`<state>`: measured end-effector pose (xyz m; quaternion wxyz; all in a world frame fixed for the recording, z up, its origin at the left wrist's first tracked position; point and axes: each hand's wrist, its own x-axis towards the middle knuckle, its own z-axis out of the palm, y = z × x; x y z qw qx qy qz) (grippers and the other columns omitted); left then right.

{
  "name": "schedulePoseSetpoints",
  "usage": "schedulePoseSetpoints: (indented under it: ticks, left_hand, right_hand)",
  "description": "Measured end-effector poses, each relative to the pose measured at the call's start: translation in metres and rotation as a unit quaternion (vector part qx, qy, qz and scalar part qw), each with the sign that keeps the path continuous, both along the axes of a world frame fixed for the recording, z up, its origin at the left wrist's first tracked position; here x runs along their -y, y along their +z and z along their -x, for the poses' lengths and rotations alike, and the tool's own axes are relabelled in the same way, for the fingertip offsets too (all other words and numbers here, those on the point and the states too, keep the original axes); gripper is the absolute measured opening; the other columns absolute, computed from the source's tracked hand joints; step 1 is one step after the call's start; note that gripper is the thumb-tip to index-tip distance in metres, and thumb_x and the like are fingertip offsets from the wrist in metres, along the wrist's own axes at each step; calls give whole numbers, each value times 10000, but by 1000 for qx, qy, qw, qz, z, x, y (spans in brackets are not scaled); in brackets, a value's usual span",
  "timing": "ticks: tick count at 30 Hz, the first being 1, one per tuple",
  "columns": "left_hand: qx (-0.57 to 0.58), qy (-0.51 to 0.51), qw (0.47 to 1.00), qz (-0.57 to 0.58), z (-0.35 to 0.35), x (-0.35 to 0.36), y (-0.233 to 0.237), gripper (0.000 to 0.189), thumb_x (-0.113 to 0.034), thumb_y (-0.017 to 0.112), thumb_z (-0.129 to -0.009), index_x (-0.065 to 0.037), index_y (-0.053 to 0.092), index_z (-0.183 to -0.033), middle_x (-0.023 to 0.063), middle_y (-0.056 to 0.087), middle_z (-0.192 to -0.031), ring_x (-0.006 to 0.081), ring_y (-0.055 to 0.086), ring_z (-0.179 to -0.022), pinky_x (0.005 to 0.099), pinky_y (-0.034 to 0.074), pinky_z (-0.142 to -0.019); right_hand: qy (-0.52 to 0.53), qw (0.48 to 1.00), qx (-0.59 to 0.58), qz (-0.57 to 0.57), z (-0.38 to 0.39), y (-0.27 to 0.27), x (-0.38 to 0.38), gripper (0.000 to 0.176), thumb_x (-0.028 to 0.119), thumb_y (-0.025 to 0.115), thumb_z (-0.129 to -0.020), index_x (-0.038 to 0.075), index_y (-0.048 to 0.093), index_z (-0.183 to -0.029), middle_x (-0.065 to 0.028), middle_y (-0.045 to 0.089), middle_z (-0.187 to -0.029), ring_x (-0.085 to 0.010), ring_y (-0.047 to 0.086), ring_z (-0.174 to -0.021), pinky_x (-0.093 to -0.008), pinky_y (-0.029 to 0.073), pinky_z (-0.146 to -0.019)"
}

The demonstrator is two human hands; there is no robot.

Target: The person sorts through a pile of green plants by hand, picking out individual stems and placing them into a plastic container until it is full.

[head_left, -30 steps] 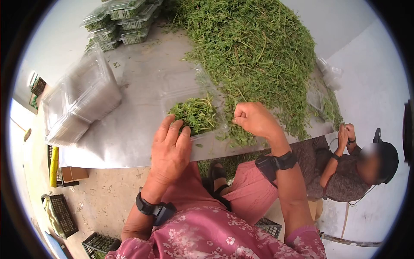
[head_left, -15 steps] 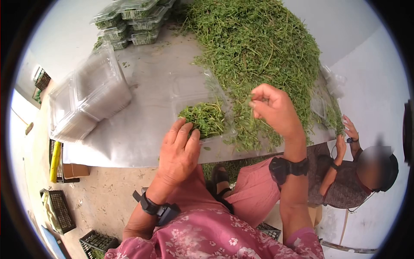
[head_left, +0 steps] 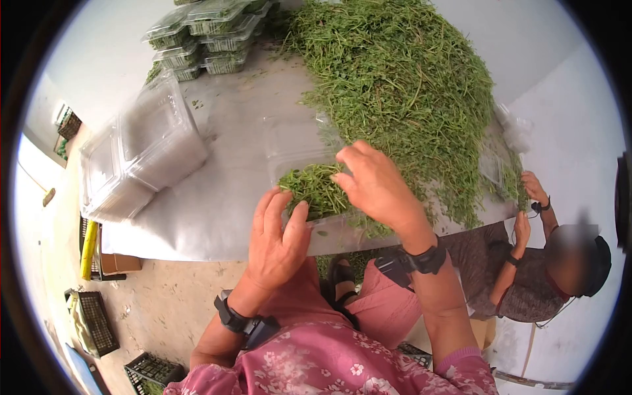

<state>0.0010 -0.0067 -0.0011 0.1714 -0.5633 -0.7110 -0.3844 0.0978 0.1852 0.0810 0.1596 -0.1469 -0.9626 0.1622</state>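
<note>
One clear tray (head_left: 297,160) lay at the bench's (head_left: 217,210) near edge, open side up. Its lid was folded away towards the single big herb heap (head_left: 408,85), and its long side ran roughly along that edge. Two hands worked it. The left hand (head_left: 280,240) had its fingers spread flat at the rim, clasping nothing. The right hand (head_left: 375,184) curled over the herbs (head_left: 309,187) inside; I couldn't tell whether it pinched any.

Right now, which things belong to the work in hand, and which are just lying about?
In hand: left hand, right hand, open clear plastic clamshell tray, green herb sprigs in it, large green herb heap.
Lying about: stacked empty clear clamshells, filled lidded trays, black floor crates.
</note>
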Motion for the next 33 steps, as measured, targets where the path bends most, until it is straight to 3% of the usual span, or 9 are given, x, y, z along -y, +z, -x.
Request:
schedulePoseSetpoints:
  ticks: [5, 7, 14, 17, 20, 23, 25, 31, 33]
  left_hand:
    - [-48, 30, 998, 10, -3, 0, 0, 560, -63, 748, -792, -62, 590, -1329, 217, 470, -1456, 478, 435, -1348, 538, 418, -1077]
    - [-53, 21, 998, 25, -2, 0, -3, 633, -48, 755, -781, -58, 550, -1379, 209, 399, -1541, 487, 378, -1397, 557, 357, -1120]
    - [-56, -4, 995, 88, -2, -6, 10, 422, -111, 688, -815, 6, 653, -1219, 161, 642, -1294, 387, 537, -1276, 549, 349, -1104]
    - [-62, -8, 993, 98, -2, -6, 10, 416, -105, 689, -810, 8, 656, -1209, 161, 648, -1278, 382, 552, -1238, 548, 357, -1097]
    - [-71, -4, 993, 98, -3, -7, 11, 406, -101, 691, -803, 11, 662, -1192, 160, 658, -1258, 375, 565, -1204, 547, 367, -1090]
    - [-72, -1, 993, 94, -3, -7, 11, 405, -102, 696, -798, 12, 664, -1186, 164, 658, -1260, 374, 570, -1191, 547, 370, -1088]
    - [-75, -1, 993, 93, -3, -7, 10, 411, -103, 699, -796, 14, 663, -1188, 166, 657, -1261, 374, 571, -1190, 548, 372, -1086]
    - [-76, -2, 993, 94, -3, -7, 11, 422, -102, 704, -789, 19, 658, -1191, 168, 655, -1261, 373, 572, -1183, 546, 371, -1086]
    - [-76, -3, 993, 94, -3, -7, 10, 425, -101, 704, -787, 19, 657, -1191, 169, 653, -1261, 373, 572, -1181, 545, 370, -1087]
  right_hand:
    - [26, 992, 42, -114, 10, -19, 10, 137, 89, 626, -892, 30, 645, -1013, -125, 623, -989, -336, 580, -968, -457, 447, -834]
    - [58, 993, 41, -96, 10, -27, 15, 122, 62, 601, -863, 54, 649, -976, -96, 620, -955, -305, 551, -997, -451, 396, -883]
    - [102, 993, 3, -54, 7, -37, 19, 59, 61, 612, -839, 62, 642, -889, -78, 616, -881, -275, 544, -926, -440, 376, -884]
    - [83, 995, 29, -47, 4, -38, 19, 43, 62, 605, -866, 60, 644, -884, -74, 617, -875, -252, 565, -971, -434, 369, -908]
    - [60, 993, -93, -28, -4, -31, 12, 42, 76, 606, -897, 52, 638, -882, -95, 618, -882, -279, 602, -946, -432, 421, -858]
    - [18, 985, -152, 81, -18, -11, -19, 76, 91, 635, -903, 29, 618, -861, -135, 605, -848, -343, 619, -866, -448, 471, -769]
    - [-56, 987, -135, 65, -34, -6, -39, 134, 94, 684, -871, 2, 591, -841, -175, 597, -819, -399, 597, -781, -476, 486, -711]
    - [-185, 978, 73, 58, -67, -21, -59, 180, 105, 705, -877, -20, 579, -846, -203, 628, -851, -413, 628, -870, -500, 486, -760]
    - [-214, 974, 69, 30, -68, -30, -56, 189, 113, 712, -879, -21, 580, -866, -215, 634, -870, -425, 636, -917, -504, 492, -779]
